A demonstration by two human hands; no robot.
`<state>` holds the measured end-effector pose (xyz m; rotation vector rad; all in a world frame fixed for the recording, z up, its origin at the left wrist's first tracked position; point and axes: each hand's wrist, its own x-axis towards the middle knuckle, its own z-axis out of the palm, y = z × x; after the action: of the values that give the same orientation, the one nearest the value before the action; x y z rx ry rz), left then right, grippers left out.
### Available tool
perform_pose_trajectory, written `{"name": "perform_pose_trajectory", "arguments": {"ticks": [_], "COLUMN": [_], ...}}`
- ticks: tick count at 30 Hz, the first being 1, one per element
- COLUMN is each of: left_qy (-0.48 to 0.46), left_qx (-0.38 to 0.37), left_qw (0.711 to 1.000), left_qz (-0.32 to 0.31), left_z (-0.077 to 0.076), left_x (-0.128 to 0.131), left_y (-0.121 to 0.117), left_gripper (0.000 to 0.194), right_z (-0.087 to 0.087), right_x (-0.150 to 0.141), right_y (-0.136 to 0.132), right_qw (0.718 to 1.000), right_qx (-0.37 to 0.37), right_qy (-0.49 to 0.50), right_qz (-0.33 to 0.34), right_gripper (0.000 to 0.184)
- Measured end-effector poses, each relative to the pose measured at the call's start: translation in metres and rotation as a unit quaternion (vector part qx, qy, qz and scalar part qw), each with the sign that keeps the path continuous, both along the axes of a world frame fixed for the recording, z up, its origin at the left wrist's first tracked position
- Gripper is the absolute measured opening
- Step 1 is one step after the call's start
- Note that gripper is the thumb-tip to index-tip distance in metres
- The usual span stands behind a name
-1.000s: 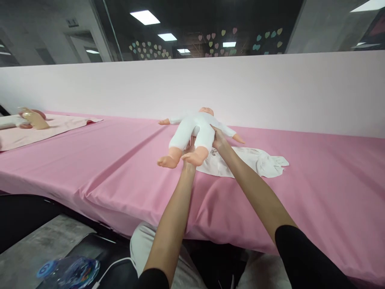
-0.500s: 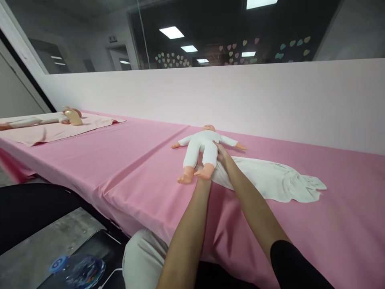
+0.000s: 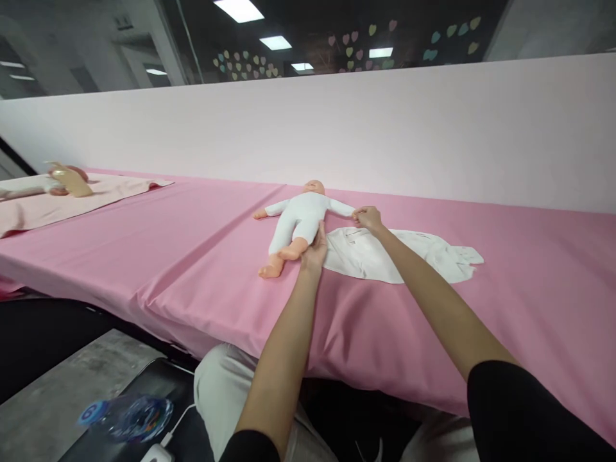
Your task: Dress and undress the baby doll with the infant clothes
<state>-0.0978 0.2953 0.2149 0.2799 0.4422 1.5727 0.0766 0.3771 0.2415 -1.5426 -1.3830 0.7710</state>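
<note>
A baby doll in a white bodysuit lies on its back on the pink tablecloth, head toward the far wall. My left hand rests against the doll's right-side leg near the foot, fingers stretched along it. My right hand is closed in a pinch at the doll's outstretched hand and sleeve end. A white garment lies flat on the cloth just right of the doll, under my right forearm.
A pale pink panel wall runs behind the table. At the far left lies a lighter pink cloth with another doll on it. A water bottle and a white cable sit low at the left, by my knees.
The doll has been set down left of the white garment. My right hand moved from the doll's hip to its outstretched hand. My left hand slid to the side of the leg.
</note>
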Motion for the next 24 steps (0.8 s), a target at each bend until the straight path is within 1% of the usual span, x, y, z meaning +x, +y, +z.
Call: {"name": "perform_pose_trajectory", "arguments": {"ticks": [2, 4, 5, 7, 9, 10, 12, 13, 14, 15, 16, 17, 18, 19, 20, 22, 23, 24], "left_qy": [-0.016, -0.004, 0.003, 0.013, 0.023, 0.032, 0.044, 0.060, 0.100, 0.152, 0.267, 0.394, 0.498, 0.573, 0.634, 0.718, 0.735, 0.738], "left_qx": [0.020, 0.003, -0.011, -0.033, -0.039, -0.038, -0.029, -0.010, 0.026, 0.076, 0.163, 0.255, 0.333, 0.384, 0.427, 0.489, 0.508, 0.520], "left_qw": [1.000, 1.000, 1.000, 0.999, 0.999, 0.999, 0.998, 0.997, 0.993, 0.983, 0.946, 0.879, 0.794, 0.714, 0.632, 0.487, 0.436, 0.409], "left_qz": [0.002, 0.005, 0.006, 0.002, -0.007, -0.014, -0.036, -0.050, -0.061, -0.076, -0.081, -0.084, -0.108, -0.121, -0.126, -0.096, -0.103, -0.132], "left_z": [0.004, 0.006, 0.006, 0.005, 0.006, 0.008, 0.016, 0.022, 0.029, 0.036, 0.043, 0.049, 0.055, 0.061, 0.066, 0.077, 0.083, 0.090], "left_x": [0.007, 0.014, 0.017, 0.022, 0.027, 0.030, 0.040, 0.046, 0.053, 0.061, 0.070, 0.078, 0.086, 0.093, 0.097, 0.098, 0.094, 0.088], "left_y": [-0.002, -0.003, -0.002, 0.001, 0.003, 0.002, -0.004, -0.011, -0.019, -0.030, -0.042, -0.055, -0.070, -0.086, -0.102, -0.135, -0.151, -0.166], "left_gripper": [0.047, 0.045, 0.043, 0.041, 0.040, 0.039, 0.033, 0.030, 0.027, 0.027, 0.028, 0.030, 0.030, 0.024, 0.017, 0.011, 0.014, 0.019], "right_z": [0.002, -0.001, -0.004, -0.007, -0.005, -0.002, 0.012, 0.021, 0.032, 0.043, 0.055, 0.068, 0.081, 0.094, 0.107, 0.129, 0.138, 0.143], "right_x": [0.047, 0.086, 0.100, 0.119, 0.124, 0.124, 0.118, 0.113, 0.108, 0.103, 0.099, 0.095, 0.092, 0.089, 0.087, 0.087, 0.089, 0.091], "right_y": [-0.010, -0.023, -0.031, -0.046, -0.062, -0.071, -0.093, -0.106, -0.121, -0.138, -0.156, -0.176, -0.197, -0.219, -0.242, -0.292, -0.317, -0.342], "right_qw": [0.995, 0.981, 0.973, 0.955, 0.939, 0.931, 0.920, 0.915, 0.911, 0.908, 0.902, 0.900, 0.902, 0.904, 0.906, 0.906, 0.900, 0.892], "right_qx": [-0.003, -0.026, -0.036, -0.043, -0.031, -0.021, 0.008, 0.029, 0.053, 0.079, 0.117, 0.143, 0.155, 0.153, 0.135, 0.071, 0.044, 0.024], "right_qy": [-0.100, -0.186, -0.224, -0.290, -0.343, -0.363, -0.389, -0.397, -0.401, -0.401, -0.396, -0.382, -0.365, -0.350, -0.337, -0.307, -0.304, -0.315], "right_qz": [-0.029, -0.042, -0.043, -0.033, -0.002, 0.017, 0.050, 0.064, 0.077, 0.094, 0.123, 0.154, 0.172, 0.191, 0.217, 0.282, 0.310, 0.323], "right_gripper": [0.027, 0.032, 0.032, 0.027, 0.021, 0.018, 0.015, 0.014, 0.013, 0.011, 0.009, 0.007, 0.007, 0.006, 0.006, 0.005, 0.004, 0.004]}}
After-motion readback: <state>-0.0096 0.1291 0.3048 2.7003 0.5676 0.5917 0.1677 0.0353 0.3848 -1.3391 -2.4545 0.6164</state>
